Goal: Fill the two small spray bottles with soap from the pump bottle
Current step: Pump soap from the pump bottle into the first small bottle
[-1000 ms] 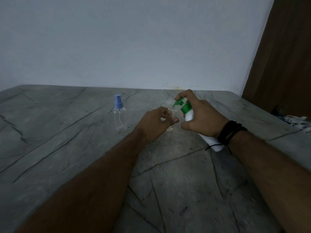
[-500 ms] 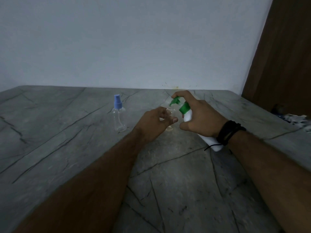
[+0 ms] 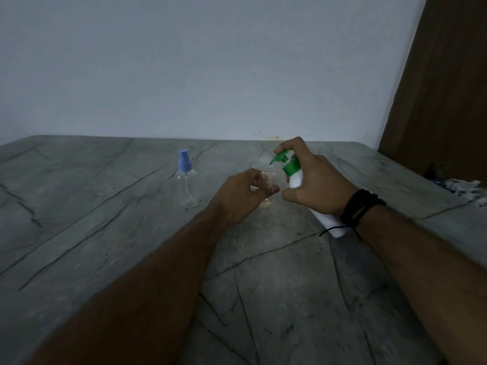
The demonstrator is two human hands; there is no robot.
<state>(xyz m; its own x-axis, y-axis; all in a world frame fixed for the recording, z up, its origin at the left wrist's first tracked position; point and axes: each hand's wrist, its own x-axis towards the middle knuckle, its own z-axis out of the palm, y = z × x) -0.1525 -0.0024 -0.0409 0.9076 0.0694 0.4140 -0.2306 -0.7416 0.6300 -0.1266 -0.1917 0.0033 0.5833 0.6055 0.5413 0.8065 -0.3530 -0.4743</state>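
My right hand (image 3: 313,180) grips a white pump bottle (image 3: 326,219) with a green pump head (image 3: 286,160), tilted to the left, forefinger on top of the pump. The green nozzle points down at the open neck of a small clear bottle (image 3: 268,177) that stands uncapped on the grey stone table (image 3: 105,233). My left hand (image 3: 243,194) holds this small bottle from the left, fingers and thumb curled round its body. A second small clear spray bottle (image 3: 187,185) with a blue spray cap stands upright to the left, apart from both hands.
A pale wall runs along the table's far edge. A dark wooden panel (image 3: 442,88) stands at the right. Crumpled light cloth and a dark object (image 3: 463,187) lie at the table's right edge.
The pump head has risen slightly and the nozzle sits closer over the small bottle's neck. Both hands stay in nearly the same place.
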